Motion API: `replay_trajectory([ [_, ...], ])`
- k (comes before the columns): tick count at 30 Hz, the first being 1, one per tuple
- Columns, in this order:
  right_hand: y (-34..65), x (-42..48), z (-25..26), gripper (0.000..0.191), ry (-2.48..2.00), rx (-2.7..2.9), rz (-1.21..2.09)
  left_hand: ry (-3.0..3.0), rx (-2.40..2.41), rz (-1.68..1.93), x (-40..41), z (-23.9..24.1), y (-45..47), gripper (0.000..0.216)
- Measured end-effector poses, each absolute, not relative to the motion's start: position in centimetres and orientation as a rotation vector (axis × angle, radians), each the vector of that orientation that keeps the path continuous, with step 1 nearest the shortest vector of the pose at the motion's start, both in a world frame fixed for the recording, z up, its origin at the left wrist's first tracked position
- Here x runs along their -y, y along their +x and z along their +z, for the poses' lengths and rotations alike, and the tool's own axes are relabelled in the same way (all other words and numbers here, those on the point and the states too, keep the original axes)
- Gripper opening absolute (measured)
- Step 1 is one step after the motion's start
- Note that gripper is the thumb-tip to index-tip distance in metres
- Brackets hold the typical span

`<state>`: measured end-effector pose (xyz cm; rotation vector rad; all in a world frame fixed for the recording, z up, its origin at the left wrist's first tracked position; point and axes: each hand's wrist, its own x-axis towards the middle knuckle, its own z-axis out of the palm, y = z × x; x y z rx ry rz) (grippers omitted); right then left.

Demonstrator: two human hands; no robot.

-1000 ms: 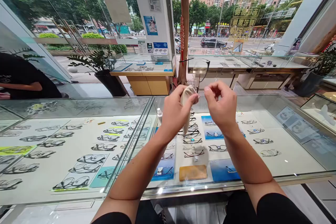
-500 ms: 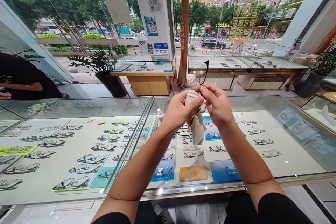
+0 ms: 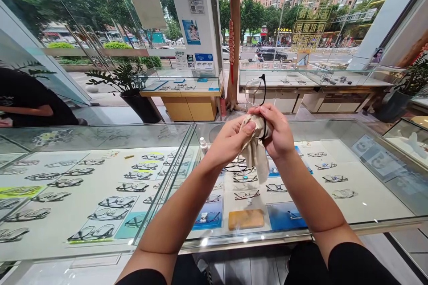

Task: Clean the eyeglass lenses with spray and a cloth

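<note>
Beige cloth [image 3: 259,158] pinched in left grip [image 3: 234,137] | right grip [image 3: 279,136] clasping glasses [image 3: 264,90] | arms [image 3: 187,202] outstretched

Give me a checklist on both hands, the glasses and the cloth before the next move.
1. Left hand gripping the cloth: ok, thumb pressed on it.
2. Right hand holding the glasses: ok, fingers at the frame.
3. Glasses clear of the glass showcase: ok, held above it.
4. Upper lens free of cloth: ok, it shows above the fingers.
5. Lower lens covered by cloth: cannot tell, hands and cloth hide it.
6. Spray bottle upright: ok.
</note>
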<state>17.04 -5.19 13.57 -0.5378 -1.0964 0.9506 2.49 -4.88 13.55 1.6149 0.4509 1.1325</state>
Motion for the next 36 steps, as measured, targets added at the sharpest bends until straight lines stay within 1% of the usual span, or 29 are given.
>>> replay_trajectory([
  [3,17.4,4.9,13.3,0.036,-0.558,1.112,0.926,1.653,-0.439,1.096,4.7,13.5,2.4,0.055],
  [10,17.3,4.5,12.9,0.035,-0.567,1.091,0.893,1.671,-0.582,1.155,5.1,13.5,2.4,0.047],
  [18,17.2,4.4,12.8,0.037,-0.584,1.096,0.899,1.679,-0.520,1.136,5.1,13.5,2.4,0.048],
  [23,17.3,4.5,12.8,0.037,-0.562,1.148,0.946,1.690,-0.491,1.244,4.9,13.1,3.1,0.053],
  [30,16.4,5.5,13.3,0.020,-0.432,0.983,1.093,1.640,-0.510,1.432,5.6,12.5,4.3,0.050],
  [36,16.0,5.9,13.2,0.023,-0.444,1.017,1.102,1.604,-0.535,1.593,6.0,11.8,4.9,0.046],
])
